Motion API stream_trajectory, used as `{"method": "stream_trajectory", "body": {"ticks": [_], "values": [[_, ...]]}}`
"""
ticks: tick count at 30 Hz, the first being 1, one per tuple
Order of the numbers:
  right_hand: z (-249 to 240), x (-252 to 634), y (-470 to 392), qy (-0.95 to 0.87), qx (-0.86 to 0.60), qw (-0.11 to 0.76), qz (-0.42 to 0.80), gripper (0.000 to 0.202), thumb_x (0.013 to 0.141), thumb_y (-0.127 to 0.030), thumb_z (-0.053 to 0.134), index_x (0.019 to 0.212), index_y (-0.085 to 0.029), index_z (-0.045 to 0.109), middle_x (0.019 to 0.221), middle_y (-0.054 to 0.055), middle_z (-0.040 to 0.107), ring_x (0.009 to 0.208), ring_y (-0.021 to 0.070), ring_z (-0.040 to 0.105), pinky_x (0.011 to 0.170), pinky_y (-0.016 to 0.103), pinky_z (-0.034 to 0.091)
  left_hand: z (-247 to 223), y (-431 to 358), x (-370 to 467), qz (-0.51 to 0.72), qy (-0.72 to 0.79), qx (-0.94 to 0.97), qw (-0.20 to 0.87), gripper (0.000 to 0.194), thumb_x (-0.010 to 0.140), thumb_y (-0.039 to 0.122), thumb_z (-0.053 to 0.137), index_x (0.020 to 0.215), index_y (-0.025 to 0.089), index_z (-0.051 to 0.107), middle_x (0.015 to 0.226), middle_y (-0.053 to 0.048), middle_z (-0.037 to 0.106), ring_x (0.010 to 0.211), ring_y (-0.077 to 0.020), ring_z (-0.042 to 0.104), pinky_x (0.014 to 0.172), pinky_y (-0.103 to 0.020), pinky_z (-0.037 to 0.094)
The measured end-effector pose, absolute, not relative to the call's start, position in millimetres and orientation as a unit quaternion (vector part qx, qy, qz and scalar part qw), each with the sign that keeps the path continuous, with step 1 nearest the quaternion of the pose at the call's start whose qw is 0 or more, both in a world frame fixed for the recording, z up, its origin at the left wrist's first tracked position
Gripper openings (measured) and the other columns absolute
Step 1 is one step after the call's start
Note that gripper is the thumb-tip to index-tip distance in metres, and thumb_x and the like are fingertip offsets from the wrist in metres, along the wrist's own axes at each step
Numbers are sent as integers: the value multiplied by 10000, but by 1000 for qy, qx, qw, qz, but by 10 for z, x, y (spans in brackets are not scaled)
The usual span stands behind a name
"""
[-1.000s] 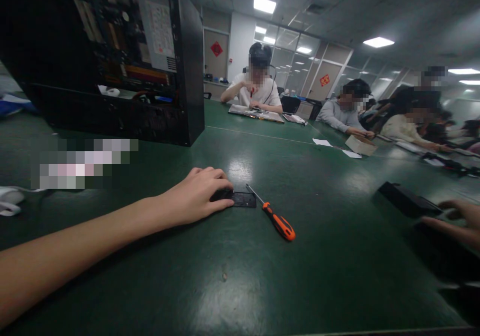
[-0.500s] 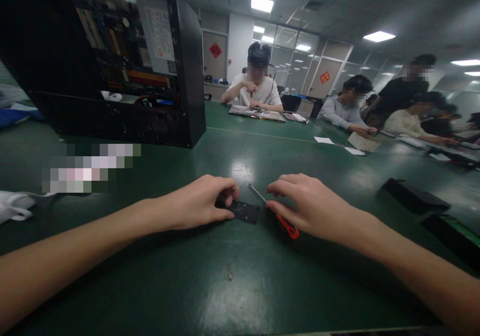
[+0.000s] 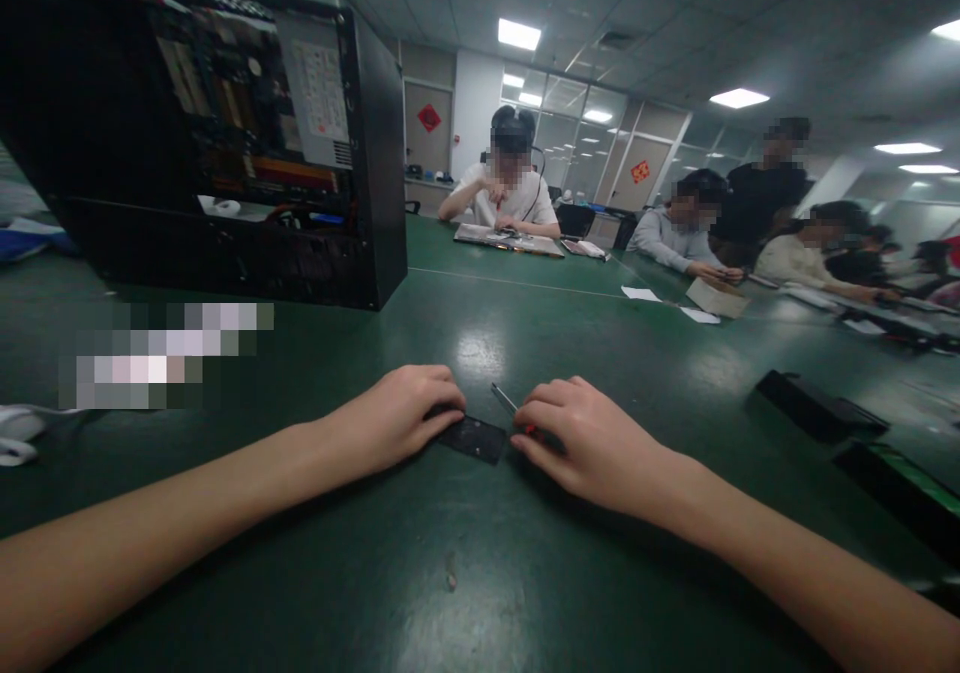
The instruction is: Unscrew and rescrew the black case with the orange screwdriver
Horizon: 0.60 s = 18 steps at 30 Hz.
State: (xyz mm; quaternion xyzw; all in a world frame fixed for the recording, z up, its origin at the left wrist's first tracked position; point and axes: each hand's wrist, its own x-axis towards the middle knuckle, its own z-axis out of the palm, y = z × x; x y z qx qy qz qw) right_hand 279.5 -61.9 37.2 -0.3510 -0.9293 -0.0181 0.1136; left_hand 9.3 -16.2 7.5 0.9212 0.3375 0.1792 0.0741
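Note:
A small flat black plate with a few specks on it lies on the green table between my two hands. My left hand is at its upper left end, the thumb and fingertips closed together over the edge. Whatever is between them is too small or hidden to make out. To the right, my right hand is closed around a screwdriver. The thin metal shaft points up and left, past the plate's far side, while most of its red handle is covered by my fingers.
An opened black computer case stands at the back left. White cable lies at the left edge. Black box-like parts sit on the right. Across the green table, a person works at a flat panel; others sit farther right.
My right hand has lowered and closed over the red handle, which showed below the thumb before. My left thumb and fingertips have come together. More of the plate's left end is visible.

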Motion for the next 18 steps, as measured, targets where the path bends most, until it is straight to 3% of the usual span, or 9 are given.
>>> {"method": "stream_trajectory", "body": {"ticks": [4, 7, 9, 14, 18], "values": [[380, 2781, -600, -915, -356, 184, 47, 256, 1035, -314, 565, 1155, -144, 715, 1147, 112, 721, 1060, 243, 653, 936, 412, 499, 151, -219, 88, 237, 277, 931, -19, 148, 1010, 186, 611, 1027, 207, 757, 1059, -63, 712, 950, -221, 682, 840, -342, 510], [422, 2748, -630, -878, -367, 248, 183, 376, 1074, -363, 496, 1353, -162, 648, 1370, 120, 673, 1260, 230, 614, 1096, 408, 458, 228, -320, 127, 317, 198, 920, -118, 137, 1009, 157, 616, 1062, 180, 740, 1073, -81, 734, 983, -228, 682, 843, -354, 508], [439, 2712, -673, -840, -367, 262, 303, 425, 1089, -427, 453, 1402, -200, 629, 1412, 104, 659, 1306, 223, 598, 1134, 414, 432, 265, -388, 155, 362, 146, 904, -173, 108, 987, 139, 651, 1059, 159, 729, 1038, -87, 755, 966, -228, 692, 823, -350, 517], [352, 2603, -770, -695, -296, 229, 614, 482, 1080, -527, 448, 1196, -160, 738, 968, 77, 748, 904, 184, 688, 880, 352, 513, 293, -480, 168, 395, 69, 879, -257, 160, 943, 150, 717, 1102, 166, 731, 1017, -70, 794, 954, -229, 715, 796, -347, 525], [347, 2597, -801, -657, -296, 257, 644, 440, 1047, -517, 533, 1138, -159, 772, 942, 54, 726, 813, 136, 633, 782, 287, 495, 296, -507, 157, 398, 72, 875, -267, 203, 949, 190, 727, 1151, 184, 727, 1049, -59, 789, 972, -222, 712, 798, -346, 525]]}}
